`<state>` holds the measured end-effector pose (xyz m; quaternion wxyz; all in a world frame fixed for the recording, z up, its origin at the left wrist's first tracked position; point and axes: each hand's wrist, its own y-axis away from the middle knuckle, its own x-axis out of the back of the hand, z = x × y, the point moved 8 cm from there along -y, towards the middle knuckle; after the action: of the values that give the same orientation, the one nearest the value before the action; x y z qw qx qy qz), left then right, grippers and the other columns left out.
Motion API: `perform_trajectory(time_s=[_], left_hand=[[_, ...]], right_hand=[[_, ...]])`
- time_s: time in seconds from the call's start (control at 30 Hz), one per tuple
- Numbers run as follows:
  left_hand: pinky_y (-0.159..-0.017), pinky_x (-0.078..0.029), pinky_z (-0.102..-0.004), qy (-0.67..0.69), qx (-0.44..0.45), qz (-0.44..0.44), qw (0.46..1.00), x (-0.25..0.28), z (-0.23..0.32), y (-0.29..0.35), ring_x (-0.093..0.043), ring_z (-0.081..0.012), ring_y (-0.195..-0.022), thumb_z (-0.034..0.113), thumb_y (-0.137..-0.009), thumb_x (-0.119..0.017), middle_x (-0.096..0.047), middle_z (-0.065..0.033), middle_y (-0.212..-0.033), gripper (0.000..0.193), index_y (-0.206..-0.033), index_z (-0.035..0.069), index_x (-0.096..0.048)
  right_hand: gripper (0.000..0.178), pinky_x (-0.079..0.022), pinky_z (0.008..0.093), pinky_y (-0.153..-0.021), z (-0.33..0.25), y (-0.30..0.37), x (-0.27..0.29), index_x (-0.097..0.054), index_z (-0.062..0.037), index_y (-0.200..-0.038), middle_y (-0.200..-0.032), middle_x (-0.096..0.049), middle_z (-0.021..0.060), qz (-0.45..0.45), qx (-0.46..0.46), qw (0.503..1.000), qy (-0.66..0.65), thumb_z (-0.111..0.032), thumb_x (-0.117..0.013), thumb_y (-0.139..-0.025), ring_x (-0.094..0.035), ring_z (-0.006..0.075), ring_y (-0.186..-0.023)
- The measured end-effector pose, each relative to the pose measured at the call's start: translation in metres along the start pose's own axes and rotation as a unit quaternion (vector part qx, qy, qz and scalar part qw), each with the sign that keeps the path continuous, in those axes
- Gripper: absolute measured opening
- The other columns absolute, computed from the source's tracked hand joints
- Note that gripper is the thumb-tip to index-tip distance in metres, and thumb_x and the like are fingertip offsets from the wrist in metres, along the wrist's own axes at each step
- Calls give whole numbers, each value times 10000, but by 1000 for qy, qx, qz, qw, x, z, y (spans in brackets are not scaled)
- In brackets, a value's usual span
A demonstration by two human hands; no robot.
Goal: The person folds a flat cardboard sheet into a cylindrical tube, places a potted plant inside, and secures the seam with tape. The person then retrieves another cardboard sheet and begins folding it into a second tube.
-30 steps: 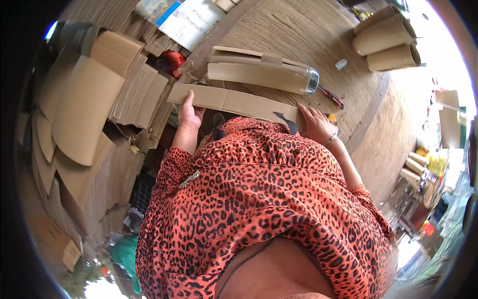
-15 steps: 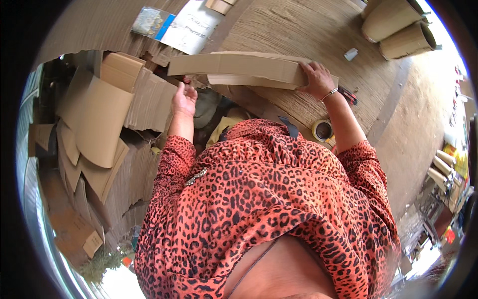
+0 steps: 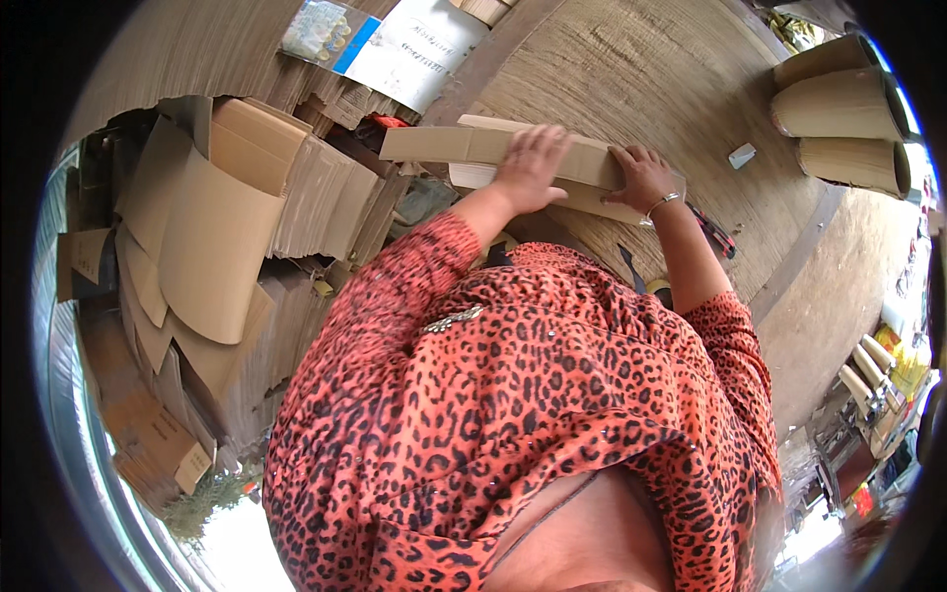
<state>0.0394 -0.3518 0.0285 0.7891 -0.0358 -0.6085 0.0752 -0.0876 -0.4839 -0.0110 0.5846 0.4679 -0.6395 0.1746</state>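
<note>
A long folded cardboard strip [image 3: 434,145] lies across the wooden tabletop in front of me, its layers spread slightly apart. My left hand [image 3: 533,170] rests across its middle, fingers stretched out over the upper face and thumb pointing right. At the strip's right end, my right hand [image 3: 646,181] grips it, with fingers over the far edge and thumb on the near side. A red-and-black box cutter [image 3: 712,233] lies on the table just right of that hand. Below my right wrist, a tape roll [image 3: 660,292] shows only in part beside my clothing.
Stacked cardboard sheets [image 3: 321,202] and a large bent sheet [image 3: 212,252] fill the left side. Several brown cylinders [image 3: 838,104] stand at the far right. A small pale scrap [image 3: 742,155] lies nearer. A white sheet [image 3: 419,54] is at the far left.
My left hand has moved right, from beside the strip's left end onto its middle. My right hand keeps hold of the right end. The view has shifted.
</note>
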Motion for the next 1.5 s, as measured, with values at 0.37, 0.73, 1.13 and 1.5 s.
perform_trajectory(time_s=[0.37,0.73,1.13,1.5], left_hand=[[-1147,-209,-507,9,28,-332,943,-68,33,6,-254,-363,-1407,441,-709,-793,-338,-152,-1481,981,-1462,54,-297],[-1127,-218,-494,37,6,-292,956,-57,38,-16,-277,-334,-1385,513,-670,-799,-351,-160,-1464,1048,-1466,51,-300],[-1162,-166,-518,18,-20,-339,940,-60,22,4,-197,-389,-1440,573,-707,-753,-231,-178,-1560,1084,-1515,86,-219],[-1085,-320,-488,102,-94,-173,975,55,31,-12,-448,-344,-1255,355,-665,-823,-481,-147,-1336,963,-1455,99,-335]], right_hand=[[1067,-354,471,-1086,99,110,-25,-360,-195,-1467,-1430,-429,155,56,-164,977,-127,-382,-897,-564,-418,380,-1306],[972,-434,419,-1052,89,109,-54,-358,-167,-1459,-1388,-440,208,94,-199,921,-323,-265,-874,-641,-466,383,-1269],[1078,-278,529,-1113,-6,84,18,-360,-165,-1459,-1461,-401,119,77,-81,990,-90,-379,-896,-549,-355,353,-1358],[842,-399,451,-974,-32,99,76,-551,-115,-1243,-1137,-540,126,195,23,969,-153,-302,-895,-497,-494,342,-1108]])
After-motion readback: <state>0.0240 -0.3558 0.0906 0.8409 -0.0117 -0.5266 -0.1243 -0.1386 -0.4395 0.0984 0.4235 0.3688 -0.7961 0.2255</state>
